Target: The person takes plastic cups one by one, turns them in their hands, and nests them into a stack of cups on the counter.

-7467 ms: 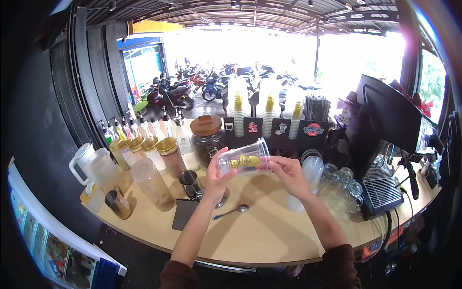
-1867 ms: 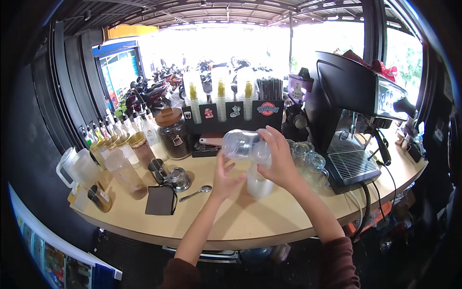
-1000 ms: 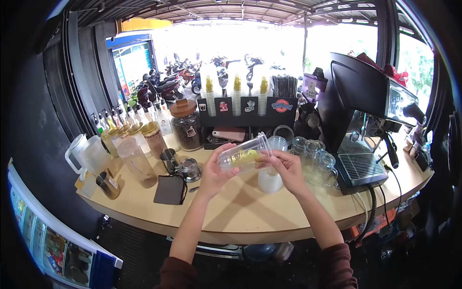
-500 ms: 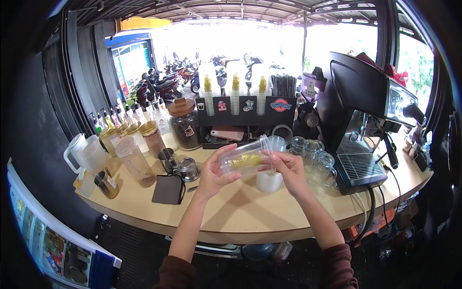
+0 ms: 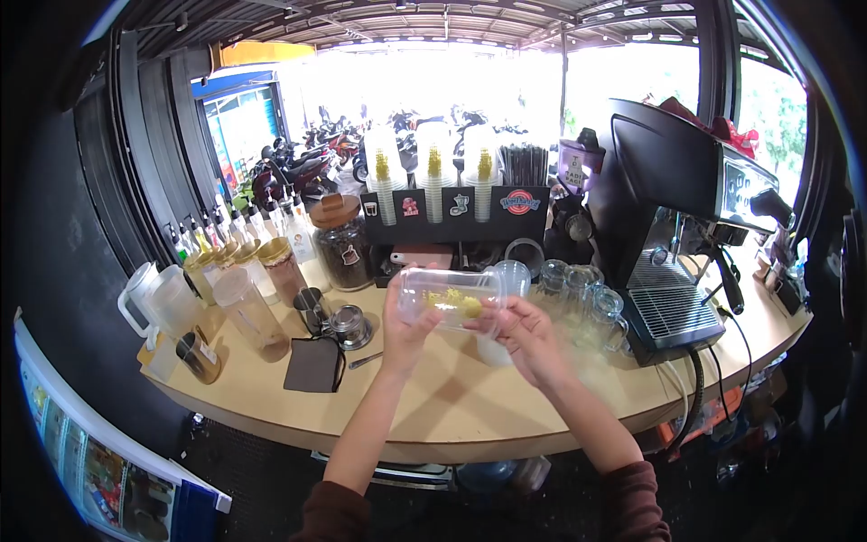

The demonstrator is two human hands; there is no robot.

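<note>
A clear plastic cup [image 5: 449,299] with yellow print lies on its side in the air, held between both hands above the wooden counter [image 5: 442,397]. Around its base end, at the left, wrap the fingers of my left hand [image 5: 405,321]. My right hand [image 5: 531,334] grips the cup near its rim with bent fingers. Just behind my right hand stands a stack of clear cups [image 5: 513,280], partly hidden. A spoon [image 5: 365,359] lies to the left of my left forearm, beside a dark grey cloth item [image 5: 313,364].
An espresso machine [image 5: 668,199] stands at the right, with glass mugs [image 5: 607,316] beside it. Behind is a black cup holder [image 5: 456,217]. A coffee bean jar [image 5: 341,253], lidded containers [image 5: 282,269], a metal pitcher [image 5: 312,309] and jugs [image 5: 172,303] occupy the left.
The held cup has turned from a tilt to nearly level, its rim end lowered. Both hands still hold it. Earlier, the hands were at the cup stack; the view has since shifted.
</note>
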